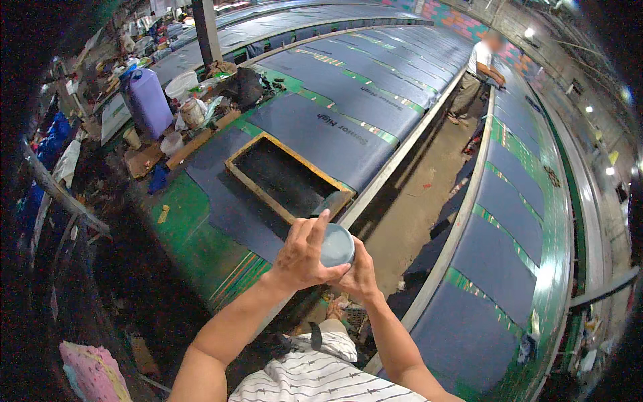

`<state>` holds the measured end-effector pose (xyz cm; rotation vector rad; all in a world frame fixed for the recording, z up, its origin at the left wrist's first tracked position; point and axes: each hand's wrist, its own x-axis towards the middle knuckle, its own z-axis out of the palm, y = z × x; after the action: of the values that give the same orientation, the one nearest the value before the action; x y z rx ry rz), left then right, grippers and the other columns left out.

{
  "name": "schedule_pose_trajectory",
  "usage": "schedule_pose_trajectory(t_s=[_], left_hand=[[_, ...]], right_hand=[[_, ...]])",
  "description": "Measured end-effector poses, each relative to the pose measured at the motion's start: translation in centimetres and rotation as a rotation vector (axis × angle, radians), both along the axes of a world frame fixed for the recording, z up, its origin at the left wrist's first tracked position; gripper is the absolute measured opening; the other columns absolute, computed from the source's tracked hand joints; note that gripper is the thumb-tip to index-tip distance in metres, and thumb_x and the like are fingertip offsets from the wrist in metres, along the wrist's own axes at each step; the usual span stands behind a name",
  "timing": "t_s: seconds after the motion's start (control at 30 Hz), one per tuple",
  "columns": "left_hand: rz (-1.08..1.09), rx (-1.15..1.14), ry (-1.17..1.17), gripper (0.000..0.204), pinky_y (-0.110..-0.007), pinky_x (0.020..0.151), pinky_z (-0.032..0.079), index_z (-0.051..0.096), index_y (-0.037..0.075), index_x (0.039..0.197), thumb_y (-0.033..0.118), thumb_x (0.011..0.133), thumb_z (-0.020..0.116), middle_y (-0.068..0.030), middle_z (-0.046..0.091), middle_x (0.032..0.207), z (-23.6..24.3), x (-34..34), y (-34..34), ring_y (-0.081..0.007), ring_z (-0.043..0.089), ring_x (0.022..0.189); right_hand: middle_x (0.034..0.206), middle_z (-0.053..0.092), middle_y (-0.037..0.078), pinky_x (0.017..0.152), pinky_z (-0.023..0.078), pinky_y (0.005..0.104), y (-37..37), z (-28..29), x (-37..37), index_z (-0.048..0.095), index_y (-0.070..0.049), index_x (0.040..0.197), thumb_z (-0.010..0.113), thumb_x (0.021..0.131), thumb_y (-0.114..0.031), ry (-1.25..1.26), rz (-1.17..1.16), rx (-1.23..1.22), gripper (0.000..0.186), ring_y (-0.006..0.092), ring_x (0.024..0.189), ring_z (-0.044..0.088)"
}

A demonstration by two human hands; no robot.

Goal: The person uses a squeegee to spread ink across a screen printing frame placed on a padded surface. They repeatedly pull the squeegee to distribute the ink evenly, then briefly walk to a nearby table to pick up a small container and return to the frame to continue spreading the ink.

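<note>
Both my hands are wrapped round a small round cup (337, 246) with a pale blue-grey top; whether that is a lid or its contents I cannot tell. My left hand (301, 258) closes on its left side, index finger raised along the rim. On the right side, my right hand (360, 273) grips it from below, its fingers partly hidden. Just beyond the cup lies a wooden-edged printing screen (308, 161) with a dark mesh, flat on dark cloth. A dark grey flat piece (327, 204) rests at the screen's near right corner.
Long green tables carry dark cloth panels (295, 124) on both sides of a narrow aisle (402, 214). A purple jerrycan (149, 100), a white bucket (181, 86) and stained pots crowd the left. Another person (479, 67) stands far down the aisle. A post (206, 30) rises at the back.
</note>
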<state>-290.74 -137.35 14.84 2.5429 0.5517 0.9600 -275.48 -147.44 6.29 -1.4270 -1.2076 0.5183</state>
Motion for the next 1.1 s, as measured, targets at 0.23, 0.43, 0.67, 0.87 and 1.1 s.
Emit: schedule_pose_trajectory(t_s=[0.23,0.43,0.67,0.87,1.1], left_hand=[[0.236,-0.112,0.16,0.102,-0.05,0.104,0.044,0.047,-0.007,0.143,0.049,0.069,0.088,-0.0243,0.057,0.126,0.9,6.8,0.3,-0.0401,0.052,0.119],[-0.079,-0.11,0.17,0.107,-0.048,0.11,0.041,0.044,-0.009,0.146,0.038,0.062,0.091,-0.0233,0.056,0.133,0.1,7.4,3.7,-0.0405,0.053,0.123],[0.145,-0.268,0.158,0.115,-0.049,0.106,0.045,0.037,-0.009,0.149,0.044,0.062,0.091,-0.0277,0.059,0.124,1.5,7.3,5.1,-0.0435,0.058,0.116],[0.311,-0.179,0.007,0.118,-0.047,0.094,0.054,0.035,-0.011,0.149,0.056,0.067,0.087,-0.027,0.063,0.113,1.5,5.5,6.6,-0.042,0.067,0.1],[-0.066,-0.939,-0.399,0.106,-0.033,0.083,0.054,0.028,-0.011,0.154,0.051,0.084,0.077,-0.0149,0.063,0.112,1.5,3.4,9.2,-0.0185,0.065,0.098]], right_hand=[[0.123,0.06,0.018,0.102,0.047,0.0461,2.3,0.5,7.4,0.051,-0.004,0.135,0.095,0.054,-0.022,-0.269,-0.011,0.076,0.094,0.0374,0.115,0.058],[0.121,0.061,0.017,0.101,0.048,0.0461,3.4,0.5,11.1,0.052,-0.004,0.135,0.094,0.053,-0.022,-0.263,0.115,0.025,0.094,0.0381,0.112,0.059],[0.12,0.062,0.016,0.099,0.048,0.0466,5.1,1.1,9.5,0.052,-0.004,0.133,0.094,0.051,-0.02,-0.397,0.043,0.083,0.093,0.0384,0.11,0.059],[0.123,0.061,0.016,0.099,0.049,0.045,6.1,1.2,7.9,0.051,-0.006,0.135,0.095,0.055,-0.021,-0.447,-0.037,0.027,0.093,0.0369,0.111,0.06],[0.125,0.061,0.011,0.102,0.049,0.0377,6.4,0.9,7.7,0.051,-0.008,0.138,0.098,0.061,-0.02,-0.214,-0.008,0.092,0.091,0.0256,0.118,0.06]])
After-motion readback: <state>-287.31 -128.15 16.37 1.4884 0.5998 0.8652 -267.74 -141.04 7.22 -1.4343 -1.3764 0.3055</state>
